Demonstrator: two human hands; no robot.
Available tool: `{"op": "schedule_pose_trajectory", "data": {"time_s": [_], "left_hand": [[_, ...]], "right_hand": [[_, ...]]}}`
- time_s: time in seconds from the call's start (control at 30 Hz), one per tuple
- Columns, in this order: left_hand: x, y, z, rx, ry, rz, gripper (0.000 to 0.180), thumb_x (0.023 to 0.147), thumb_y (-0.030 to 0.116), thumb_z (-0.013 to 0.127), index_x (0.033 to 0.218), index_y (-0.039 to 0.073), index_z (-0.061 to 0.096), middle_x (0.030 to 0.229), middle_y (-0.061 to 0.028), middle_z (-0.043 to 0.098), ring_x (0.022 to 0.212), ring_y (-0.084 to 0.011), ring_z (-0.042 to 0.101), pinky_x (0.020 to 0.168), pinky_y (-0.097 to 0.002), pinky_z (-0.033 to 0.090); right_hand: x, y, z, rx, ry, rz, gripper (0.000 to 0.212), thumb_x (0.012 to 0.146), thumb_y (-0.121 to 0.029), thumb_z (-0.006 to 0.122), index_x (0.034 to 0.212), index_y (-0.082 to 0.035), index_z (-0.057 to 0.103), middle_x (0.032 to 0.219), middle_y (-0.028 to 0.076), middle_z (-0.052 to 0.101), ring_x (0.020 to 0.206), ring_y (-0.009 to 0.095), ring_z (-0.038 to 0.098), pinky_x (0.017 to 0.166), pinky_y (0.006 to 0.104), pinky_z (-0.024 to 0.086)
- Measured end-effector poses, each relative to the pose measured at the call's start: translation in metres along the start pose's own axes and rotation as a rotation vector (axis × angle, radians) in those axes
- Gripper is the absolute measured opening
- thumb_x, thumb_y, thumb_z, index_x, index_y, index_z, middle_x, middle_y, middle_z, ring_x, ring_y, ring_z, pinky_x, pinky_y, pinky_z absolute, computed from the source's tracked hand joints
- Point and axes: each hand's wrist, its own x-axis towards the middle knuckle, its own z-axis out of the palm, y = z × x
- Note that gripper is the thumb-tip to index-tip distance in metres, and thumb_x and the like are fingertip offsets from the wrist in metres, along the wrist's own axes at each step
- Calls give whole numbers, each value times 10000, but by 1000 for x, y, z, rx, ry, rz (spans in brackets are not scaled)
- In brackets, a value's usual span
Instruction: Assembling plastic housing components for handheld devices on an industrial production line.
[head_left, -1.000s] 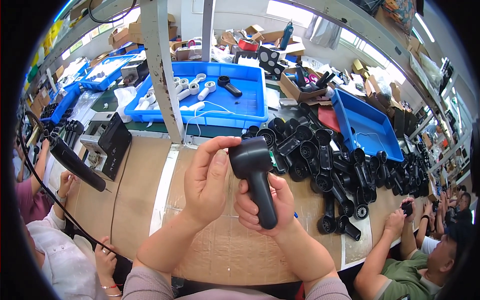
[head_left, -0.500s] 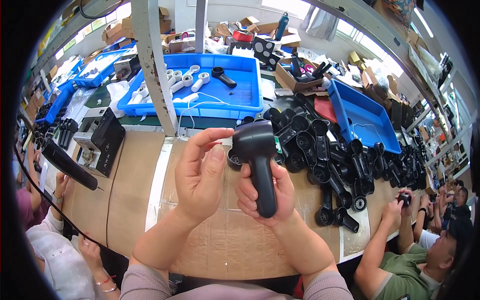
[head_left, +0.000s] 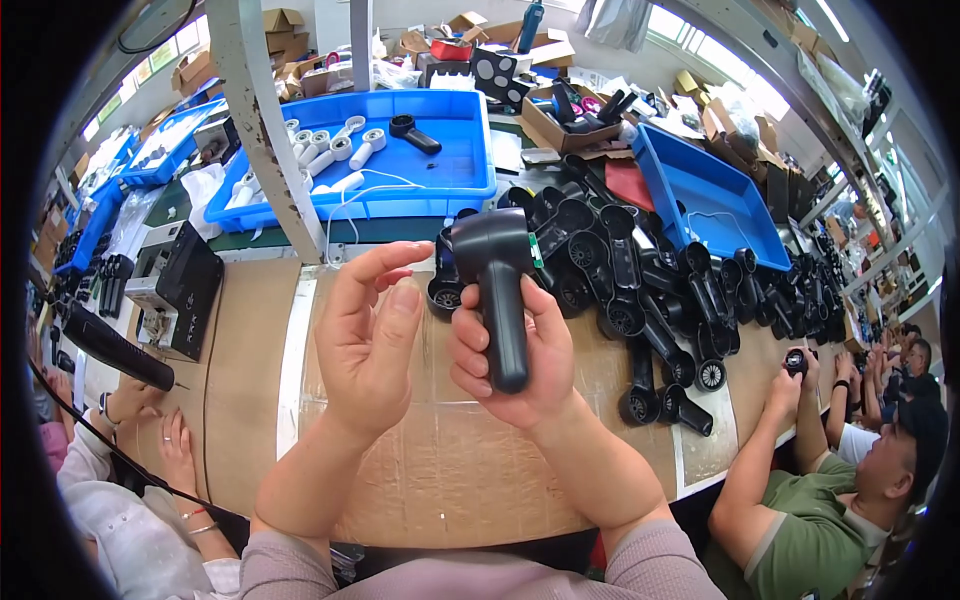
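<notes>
Black handheld device before left end of parts pile; handle near upright, head uppermost. Right hand, nearer pile, wrapped round handle; left hand empty, loosely spread, farther from pile.

Windows glare white, edges curving (far right seems soft).

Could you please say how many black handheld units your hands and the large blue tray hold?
2: one black unit in the right hand, another black unit beside white units in that tray; the post may hide more.
</notes>
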Motion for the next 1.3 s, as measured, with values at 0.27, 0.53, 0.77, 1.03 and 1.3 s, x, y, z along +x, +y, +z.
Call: {"op": "schedule_pose_trajectory", "data": {"time_s": [0.27, 0.53, 0.77, 1.03, 1.3], "left_hand": [[-1, -1, 2, -22, -5, 32, 282, 1090, 134, 496, 1325, 23, 607, 1336, -147, 674, 1232, -225, 613, 1083, -364, 459], [-1, 2, 0, -15, -53, 53, 275, 1079, 110, 499, 1317, 34, 613, 1351, -142, 660, 1239, -224, 600, 1086, -358, 456], [1, 2, 3, 7, -1, 48, 266, 1032, 61, 567, 1291, 36, 618, 1358, -148, 634, 1196, -223, 609, 1047, -340, 481], [2, -1, 2, 57, 20, 46, 268, 1034, 73, 576, 1299, 44, 609, 1380, -142, 614, 1197, -220, 603, 1036, -338, 486], [2, -3, 3, 59, 50, 15, 278, 1030, 78, 597, 1307, 57, 600, 1380, -137, 616, 1195, -218, 607, 1034, -344, 487]], "right_hand": [[4, -6, -7, 271, 157, -49, 455, 1068, -488, 456, 1165, -78, 627, 864, 71, 647, 666, 165, 550, 545, 292, 385], [-2, -5, -2, -224, 92, -105, 407, 1070, -419, 471, 1214, -65, 609, 912, 69, 662, 767, 158, 585, 649, 281, 440], [-11, 17, 16, -796, 106, -213, 345, 1035, -199, 526, 1334, -28, 542, 1009, 90, 658, 896, 163, 608, 798, 282, 492], [-14, 17, 21, -856, 90, -126, 487, 974, -151, 523, 1439, -14, 475, 1086, 139, 650, 970, 198, 603, 866, 302, 471], [-15, 17, 24, -882, 104, -94, 460, 981, -165, 503, 1415, -13, 489, 1081, 136, 650, 970, 201, 606, 857, 300, 474]]}}
